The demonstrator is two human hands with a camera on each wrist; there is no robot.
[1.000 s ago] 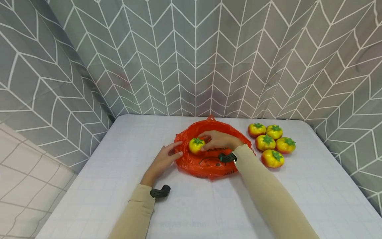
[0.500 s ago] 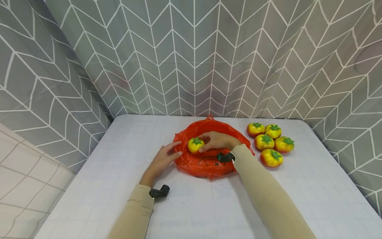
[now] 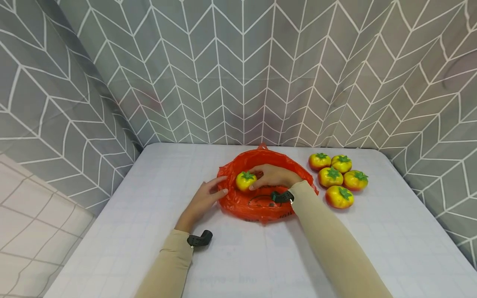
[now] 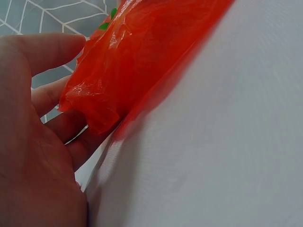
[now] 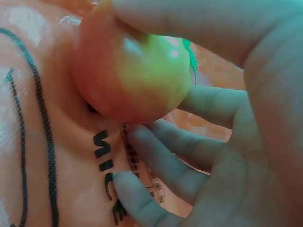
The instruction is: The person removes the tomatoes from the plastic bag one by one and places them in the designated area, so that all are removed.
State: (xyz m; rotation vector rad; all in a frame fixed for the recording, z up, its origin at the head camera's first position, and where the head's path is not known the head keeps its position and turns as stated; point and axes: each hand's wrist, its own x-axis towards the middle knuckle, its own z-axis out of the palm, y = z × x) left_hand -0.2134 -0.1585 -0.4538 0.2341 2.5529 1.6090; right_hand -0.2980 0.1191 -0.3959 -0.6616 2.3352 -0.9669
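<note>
A red plastic bag (image 3: 268, 212) lies spread on the table with its mouth facing up. In it sits a yellow-and-red persimmon (image 3: 246, 181) with a green leafy top. My right hand (image 3: 273, 174) reaches into the bag and holds the persimmon from its right side. In the right wrist view the thumb (image 5: 189, 23) lies over the persimmon (image 5: 135, 71), an index finger is behind it, and the other fingers lie over the bag's black print. My left hand (image 3: 203, 200) touches the bag's left rim with loosely spread fingers; the left wrist view has fingers behind the bag's edge (image 4: 99, 99).
Several more persimmons (image 3: 331, 177) stand grouped on the table to the right of the bag. The white-covered table (image 3: 238, 256) ends at a grey curtain (image 3: 242, 74) with white chevron lines. Both wrists wear a black strap (image 3: 199, 239).
</note>
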